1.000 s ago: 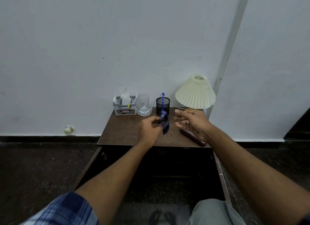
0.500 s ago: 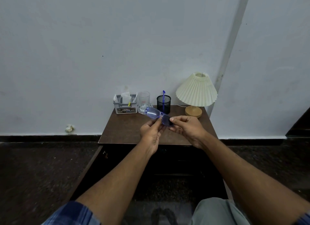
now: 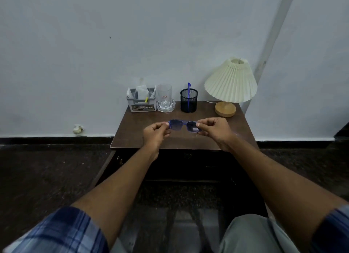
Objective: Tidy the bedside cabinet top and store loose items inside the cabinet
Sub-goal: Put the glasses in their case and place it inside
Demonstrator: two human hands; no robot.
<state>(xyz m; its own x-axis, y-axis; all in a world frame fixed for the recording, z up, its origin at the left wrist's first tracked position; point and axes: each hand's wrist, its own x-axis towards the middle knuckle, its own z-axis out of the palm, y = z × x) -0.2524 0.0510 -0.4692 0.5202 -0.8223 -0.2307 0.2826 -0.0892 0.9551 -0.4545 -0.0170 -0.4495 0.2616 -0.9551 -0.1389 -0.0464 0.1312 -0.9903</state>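
Blue-framed sunglasses (image 3: 182,125) are held level above the brown top of the bedside cabinet (image 3: 136,133). My left hand (image 3: 155,134) pinches their left end and my right hand (image 3: 214,131) pinches their right end. The temples are hidden behind my fingers. Below the top, the cabinet front (image 3: 188,166) is dark, and its open door (image 3: 105,167) swings out on the left.
Along the back edge stand a grey organiser (image 3: 141,101) with papers, a glass mug (image 3: 164,98) on a glass dish, a black mesh pen cup (image 3: 188,100) with a blue pen, and a pleated lamp (image 3: 230,81). A small white object (image 3: 77,129) lies by the skirting.
The sunglasses hung upright from my left hand a second ago. Now both hands hold them level by their ends. The dark object seen under my right hand earlier is out of sight.
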